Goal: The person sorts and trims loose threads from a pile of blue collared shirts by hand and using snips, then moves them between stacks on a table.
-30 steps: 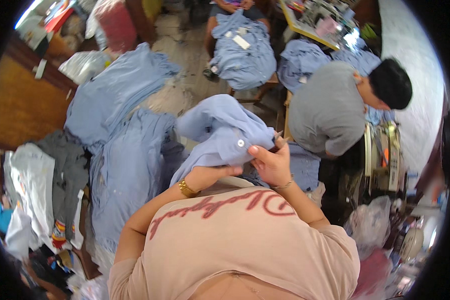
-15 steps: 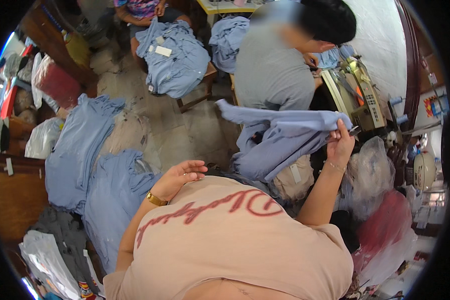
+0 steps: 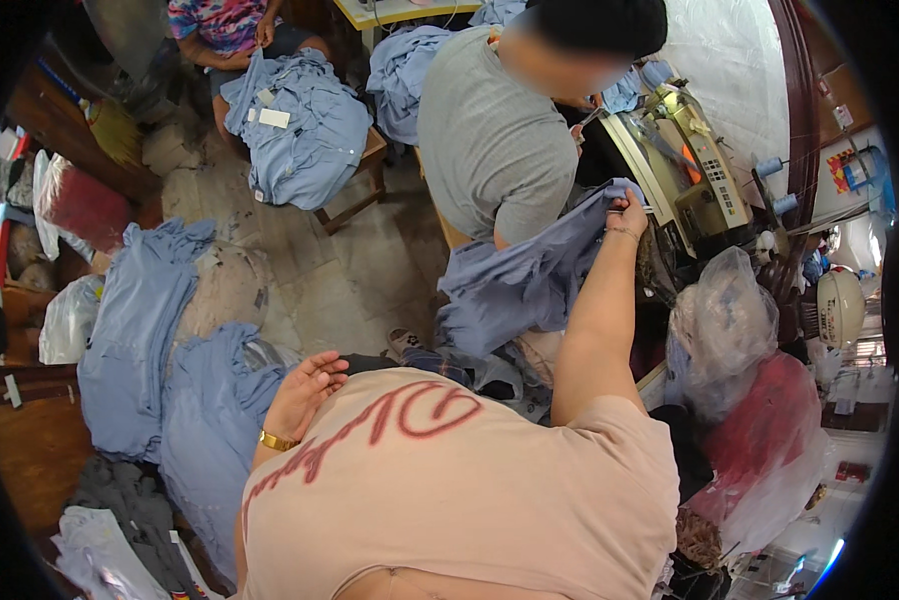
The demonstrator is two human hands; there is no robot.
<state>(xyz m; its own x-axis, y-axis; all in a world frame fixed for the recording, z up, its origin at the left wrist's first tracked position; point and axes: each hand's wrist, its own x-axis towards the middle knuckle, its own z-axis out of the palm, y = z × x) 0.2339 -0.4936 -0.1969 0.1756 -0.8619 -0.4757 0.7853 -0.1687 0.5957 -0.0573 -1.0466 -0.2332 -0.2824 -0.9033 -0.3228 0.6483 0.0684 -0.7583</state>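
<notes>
My right hand point(image 3: 627, 214) reaches out toward the sewing machine, its fingers closed on the edge of a blue garment point(image 3: 525, 285). The cloth drapes down to the left from my grip, behind the seated co-worker. A small pointed thing shows beside my right fingers, too small to name. My left hand point(image 3: 308, 398), with a gold watch at the wrist, is held near my chest. Its fingers are loosely extended and hold nothing. Nearest to it are blue garments point(image 3: 215, 400) heaped on the left.
A co-worker in grey point(image 3: 495, 130) sits at a sewing machine point(image 3: 705, 160). Beyond, another person holds part of a blue garment pile point(image 3: 300, 125) on a stool point(image 3: 370, 165). Plastic bags point(image 3: 725, 320) crowd the right side; a broom point(image 3: 115, 130) stands far left.
My right arm has stretched farther forward, carrying the blue garment closer to the co-worker's side. My left hand has drawn back a little. The whole view has shifted, and the co-worker's head has turned.
</notes>
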